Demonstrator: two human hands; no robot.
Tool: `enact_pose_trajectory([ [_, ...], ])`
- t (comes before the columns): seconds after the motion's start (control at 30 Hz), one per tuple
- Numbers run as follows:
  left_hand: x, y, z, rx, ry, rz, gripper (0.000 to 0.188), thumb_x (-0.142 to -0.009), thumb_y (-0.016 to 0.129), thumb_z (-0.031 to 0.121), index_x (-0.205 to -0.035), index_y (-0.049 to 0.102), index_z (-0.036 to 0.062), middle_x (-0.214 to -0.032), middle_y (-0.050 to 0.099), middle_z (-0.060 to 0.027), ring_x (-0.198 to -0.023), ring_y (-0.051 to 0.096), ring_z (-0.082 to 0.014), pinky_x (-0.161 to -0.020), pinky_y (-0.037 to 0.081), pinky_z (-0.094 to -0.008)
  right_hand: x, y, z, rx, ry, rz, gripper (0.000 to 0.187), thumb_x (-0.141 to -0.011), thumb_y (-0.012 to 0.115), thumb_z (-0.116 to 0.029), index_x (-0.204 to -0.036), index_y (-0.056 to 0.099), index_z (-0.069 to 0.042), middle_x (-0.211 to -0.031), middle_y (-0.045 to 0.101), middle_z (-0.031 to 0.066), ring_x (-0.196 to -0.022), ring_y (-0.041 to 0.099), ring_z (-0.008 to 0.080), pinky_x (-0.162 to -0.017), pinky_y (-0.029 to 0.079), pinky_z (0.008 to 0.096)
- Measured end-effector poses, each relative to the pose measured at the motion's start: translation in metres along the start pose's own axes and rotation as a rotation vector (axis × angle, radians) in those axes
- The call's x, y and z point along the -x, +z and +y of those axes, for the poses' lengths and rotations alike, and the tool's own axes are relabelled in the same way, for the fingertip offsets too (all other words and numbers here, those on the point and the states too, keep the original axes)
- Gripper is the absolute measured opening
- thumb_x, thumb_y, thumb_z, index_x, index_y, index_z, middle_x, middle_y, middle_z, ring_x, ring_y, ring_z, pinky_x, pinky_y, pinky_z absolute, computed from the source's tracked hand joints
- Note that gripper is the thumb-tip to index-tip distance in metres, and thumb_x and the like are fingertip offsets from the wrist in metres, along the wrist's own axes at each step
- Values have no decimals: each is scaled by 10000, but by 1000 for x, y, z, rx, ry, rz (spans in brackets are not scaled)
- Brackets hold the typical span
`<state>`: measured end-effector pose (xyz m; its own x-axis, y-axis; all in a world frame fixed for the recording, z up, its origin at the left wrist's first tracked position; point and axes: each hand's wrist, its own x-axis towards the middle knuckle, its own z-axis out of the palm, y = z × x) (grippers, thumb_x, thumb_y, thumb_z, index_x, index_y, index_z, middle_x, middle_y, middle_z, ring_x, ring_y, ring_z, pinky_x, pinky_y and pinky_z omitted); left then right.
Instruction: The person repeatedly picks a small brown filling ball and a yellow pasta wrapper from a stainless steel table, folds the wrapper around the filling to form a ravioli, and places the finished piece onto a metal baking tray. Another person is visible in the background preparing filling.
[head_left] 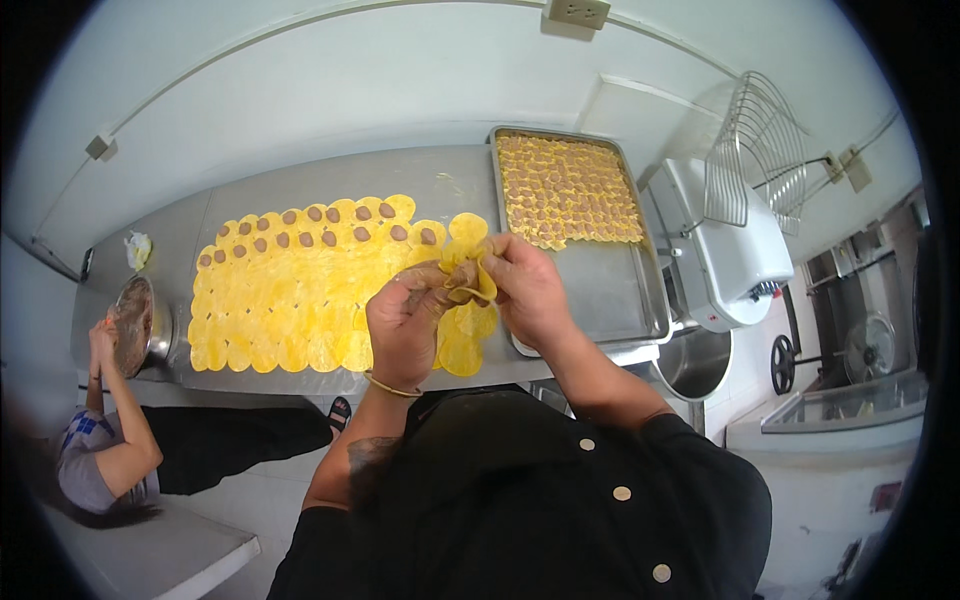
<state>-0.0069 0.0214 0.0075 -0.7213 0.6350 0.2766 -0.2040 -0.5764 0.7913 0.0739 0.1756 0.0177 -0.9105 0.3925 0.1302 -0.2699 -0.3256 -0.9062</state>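
Over the front part of the steel table, both my hands pinch one yellow dumpling wrapper [484, 284] with brown filling in its folds. My left hand [408, 318] grips its left side with fingers bent. Thumb and fingers of my right hand [530, 290] are closed on its right edge. To the left, round yellow wrappers [285, 300] lie overlapping in rows. Brown lumps of filling [333, 214] sit on the far rows. A metal tray [595, 300] at the right holds many small open-topped dumplings [570, 190] in its far part.
At the left, another person [125, 430] has both hands at a metal bowl [158, 320] of brown filling. A crumpled bag [138, 250] lies near the bowl. A white mixer [725, 245] with a raised wire guard [750, 150] and a steel bowl [697, 362] stand right of the tray.
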Motion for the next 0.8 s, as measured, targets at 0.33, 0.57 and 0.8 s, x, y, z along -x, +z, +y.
enact_pose_trajectory([
  [0.33,0,-31,23,-28,52,-90,160,-1001,590,-89,-1152,614,-43,-1216,681,-150,-1123,689,-220,-998,580,-359,25,44,-3,863,-496,180,111,-901,748,-68,-970,683,-11,-798,659,49,-704,607,117,-656,490,293],
  [0.57,2,-38,25,-68,60,-95,172,-998,586,-102,-1147,620,-24,-1229,675,-134,-1131,677,-205,-1004,567,-344,27,60,2,759,-523,188,122,-915,734,-43,-1016,676,-5,-839,666,10,-760,595,70,-672,481,256],
  [0.8,7,-42,26,9,76,-62,160,-1004,591,-84,-1145,623,-16,-1212,688,-127,-1110,689,-206,-983,570,-343,37,69,7,617,-414,345,137,-835,788,-44,-916,680,-16,-758,635,77,-677,618,167,-631,488,297],
])
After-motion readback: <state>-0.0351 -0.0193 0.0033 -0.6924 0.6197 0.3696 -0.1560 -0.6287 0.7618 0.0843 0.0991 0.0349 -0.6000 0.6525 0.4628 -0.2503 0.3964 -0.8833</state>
